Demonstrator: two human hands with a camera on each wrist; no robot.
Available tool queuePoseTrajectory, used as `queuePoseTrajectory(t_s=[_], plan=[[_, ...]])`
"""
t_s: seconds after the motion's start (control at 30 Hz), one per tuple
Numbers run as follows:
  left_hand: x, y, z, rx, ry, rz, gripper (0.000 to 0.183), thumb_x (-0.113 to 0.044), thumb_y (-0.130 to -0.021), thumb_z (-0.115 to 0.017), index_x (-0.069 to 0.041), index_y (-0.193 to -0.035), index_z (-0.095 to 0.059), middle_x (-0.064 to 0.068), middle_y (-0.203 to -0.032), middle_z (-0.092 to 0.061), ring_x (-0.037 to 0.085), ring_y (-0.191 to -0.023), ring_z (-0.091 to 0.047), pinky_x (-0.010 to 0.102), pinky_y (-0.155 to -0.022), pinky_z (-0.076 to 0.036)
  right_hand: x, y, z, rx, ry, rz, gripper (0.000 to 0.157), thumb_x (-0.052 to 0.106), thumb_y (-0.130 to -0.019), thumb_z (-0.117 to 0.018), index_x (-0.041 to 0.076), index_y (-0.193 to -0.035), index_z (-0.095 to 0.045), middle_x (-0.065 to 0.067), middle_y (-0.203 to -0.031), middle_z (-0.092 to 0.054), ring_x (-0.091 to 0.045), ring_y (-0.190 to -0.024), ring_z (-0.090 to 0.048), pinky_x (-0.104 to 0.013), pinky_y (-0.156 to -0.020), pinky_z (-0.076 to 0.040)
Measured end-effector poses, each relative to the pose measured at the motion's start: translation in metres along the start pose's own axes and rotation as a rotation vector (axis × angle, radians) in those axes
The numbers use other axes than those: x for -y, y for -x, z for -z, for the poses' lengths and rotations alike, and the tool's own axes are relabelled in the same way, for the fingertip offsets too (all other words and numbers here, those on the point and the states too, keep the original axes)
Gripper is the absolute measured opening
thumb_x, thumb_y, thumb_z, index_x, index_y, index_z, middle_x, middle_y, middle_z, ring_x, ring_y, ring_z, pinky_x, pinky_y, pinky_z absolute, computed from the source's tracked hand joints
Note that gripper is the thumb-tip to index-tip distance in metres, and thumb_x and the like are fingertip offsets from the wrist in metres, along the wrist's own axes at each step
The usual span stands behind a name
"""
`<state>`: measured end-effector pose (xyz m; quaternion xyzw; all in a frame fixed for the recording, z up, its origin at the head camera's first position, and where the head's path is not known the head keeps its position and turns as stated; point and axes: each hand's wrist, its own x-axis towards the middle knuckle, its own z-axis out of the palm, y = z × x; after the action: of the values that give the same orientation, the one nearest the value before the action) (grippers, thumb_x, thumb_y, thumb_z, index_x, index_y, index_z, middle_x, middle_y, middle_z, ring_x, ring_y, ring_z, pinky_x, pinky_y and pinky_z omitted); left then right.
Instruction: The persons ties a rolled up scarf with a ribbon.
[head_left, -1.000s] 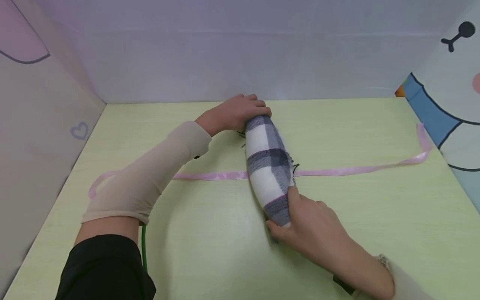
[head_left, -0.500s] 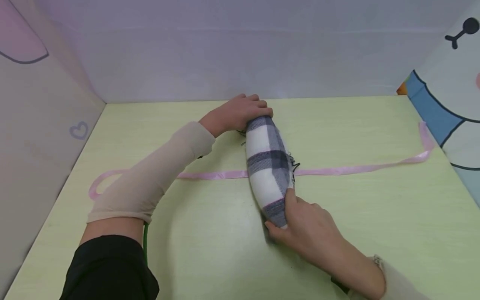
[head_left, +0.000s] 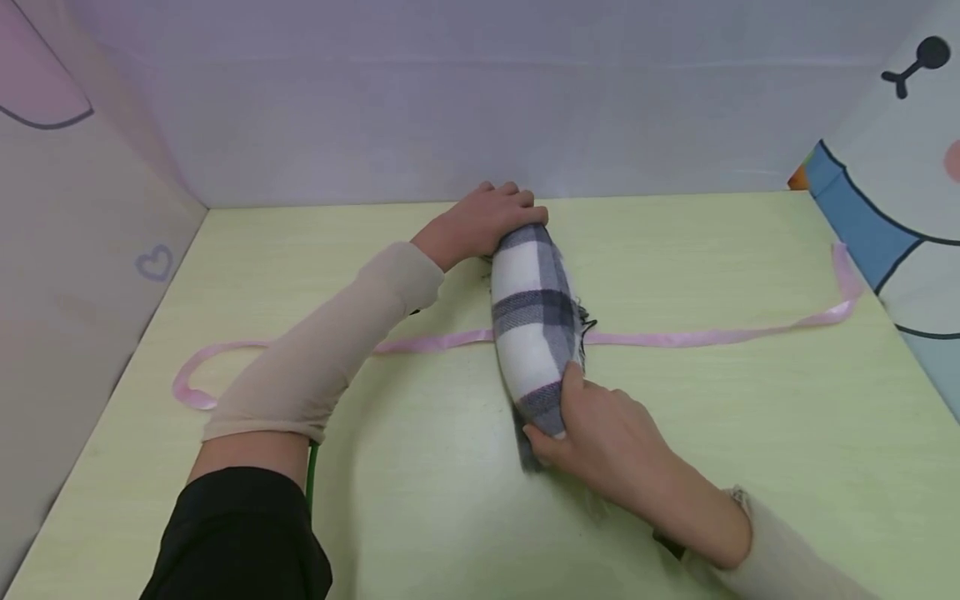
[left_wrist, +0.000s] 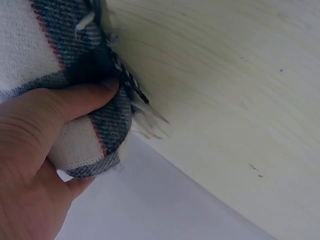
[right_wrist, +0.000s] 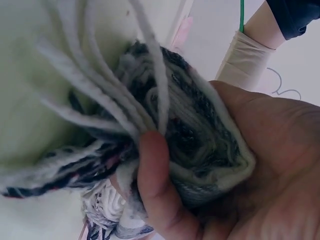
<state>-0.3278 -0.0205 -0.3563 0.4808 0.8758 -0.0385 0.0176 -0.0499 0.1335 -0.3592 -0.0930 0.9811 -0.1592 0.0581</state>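
A rolled plaid scarf [head_left: 528,321], white and grey-blue with fringe, lies lengthwise across a pink ribbon [head_left: 675,339] on the table. My left hand [head_left: 491,218] grips its far end; in the left wrist view the thumb of that hand [left_wrist: 35,130] presses into the cloth beside some dark fringe. At the near end my right hand [head_left: 615,437] holds the roll. From the right wrist view, the coiled layers of the scarf [right_wrist: 185,125] show, and fingers of the right hand [right_wrist: 270,150] curl round them next to loose white strands. The ribbon is hidden where the roll covers it.
The pale yellow table [head_left: 420,517] ends at a plain backdrop wall [head_left: 480,100] behind. Cartoon-printed panels stand at the left [head_left: 67,275] and right [head_left: 930,283]. A green cord [head_left: 311,475] hangs by the left forearm.
My right hand has shifted slightly left and away from me with the scarf's near end. The left forearm has moved a little right. More of a grey flap shows under the roll's near end.
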Motion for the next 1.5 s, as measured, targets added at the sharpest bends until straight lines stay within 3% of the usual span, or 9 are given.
queuePoseTrajectory(t_s=[0.17,0.33,0.53,0.77,0.97,1.1,1.23,1.5], plan=[[-0.003,-0.001,0.001,0.0,-0.049,0.066,0.047,-0.004,-0.103,-0.061,-0.02,-0.145,-0.047,0.013,-0.139,-0.054,0.036,-0.126,-0.051,0.055,-0.1,-0.046,0.0,-0.003,0.008,0.112,0.0,-0.034,0.077,0.049,-0.089,-0.076,-0.013,-0.126,-0.052,-0.011,-0.075,-0.066,-0.022,-0.056,-0.059,-0.035,-0.046,-0.044],[-0.009,0.004,0.003,0.001,-0.086,0.132,0.061,-0.006,-0.102,-0.064,-0.022,-0.156,-0.04,0.017,-0.147,-0.05,0.041,-0.133,-0.047,0.06,-0.106,-0.043,-0.001,-0.002,0.016,0.282,-0.065,-0.085,0.095,0.066,-0.093,-0.066,-0.013,-0.141,-0.044,-0.013,-0.094,-0.071,-0.02,-0.067,-0.062,-0.036,-0.054,-0.046],[-0.019,0.025,0.003,-0.004,-0.08,0.187,0.06,-0.007,-0.109,-0.048,-0.022,-0.164,-0.028,0.022,-0.164,-0.034,0.046,-0.146,-0.04,0.063,-0.114,-0.038,-0.003,0.002,0.026,0.374,-0.123,-0.083,0.101,0.073,-0.095,-0.057,-0.011,-0.149,-0.037,-0.017,-0.111,-0.073,-0.019,-0.081,-0.068,-0.039,-0.066,-0.054],[-0.035,0.052,0.01,-0.017,0.013,0.239,0.063,-0.012,-0.109,-0.049,-0.024,-0.166,-0.025,0.024,-0.171,-0.024,0.047,-0.153,-0.035,0.063,-0.116,-0.037,-0.011,0.004,0.04,0.48,-0.133,-0.031,0.109,0.077,-0.096,-0.05,-0.008,-0.159,-0.025,-0.011,-0.114,-0.072,-0.015,-0.087,-0.067,-0.043,-0.078,-0.056],[-0.05,0.07,0.014,-0.043,0.052,0.233,0.057,-0.019,-0.108,-0.052,-0.02,-0.162,-0.035,0.018,-0.167,-0.036,0.042,-0.143,-0.051,0.057,-0.106,-0.047,-0.025,0.001,0.052,0.52,-0.123,0.11,0.098,0.076,-0.1,-0.041,-0.003,-0.156,-0.032,-0.009,-0.131,-0.068,-0.018,-0.107,-0.069,-0.049,-0.092,-0.056],[-0.064,0.083,0.017,-0.056,0.084,0.221,0.053,-0.024,-0.109,-0.055,-0.02,-0.159,-0.041,0.014,-0.165,-0.043,0.036,-0.141,-0.055,0.055,-0.105,-0.049,-0.031,-0.002,0.058,0.537,-0.103,0.131,0.095,0.077,-0.1,-0.04,0.0,-0.156,-0.036,-0.008,-0.131,-0.068,-0.017,-0.11,-0.068,-0.049,-0.094,-0.056],[-0.079,0.096,0.015,-0.045,0.12,0.211,0.052,-0.036,-0.111,-0.049,-0.019,-0.16,-0.041,0.013,-0.166,-0.041,0.033,-0.146,-0.051,0.056,-0.11,-0.047,-0.034,-0.005,0.059,0.541,-0.072,0.124,0.092,0.075,-0.099,-0.046,0.001,-0.154,-0.04,-0.008,-0.126,-0.07,-0.014,-0.103,-0.067,-0.046,-0.089,-0.057],[-0.106,0.112,0.004,0.017,0.199,0.205,0.069,-0.059,-0.109,-0.039,-0.022,-0.166,-0.027,0.012,-0.175,-0.02,0.032,-0.157,-0.034,0.056,-0.118,-0.039,-0.033,-0.006,0.051,0.521,-0.049,0.128,0.084,0.069,-0.099,-0.054,-0.001,-0.145,-0.044,-0.003,-0.111,-0.07,-0.01,-0.088,-0.065,-0.04,-0.075,-0.055]])
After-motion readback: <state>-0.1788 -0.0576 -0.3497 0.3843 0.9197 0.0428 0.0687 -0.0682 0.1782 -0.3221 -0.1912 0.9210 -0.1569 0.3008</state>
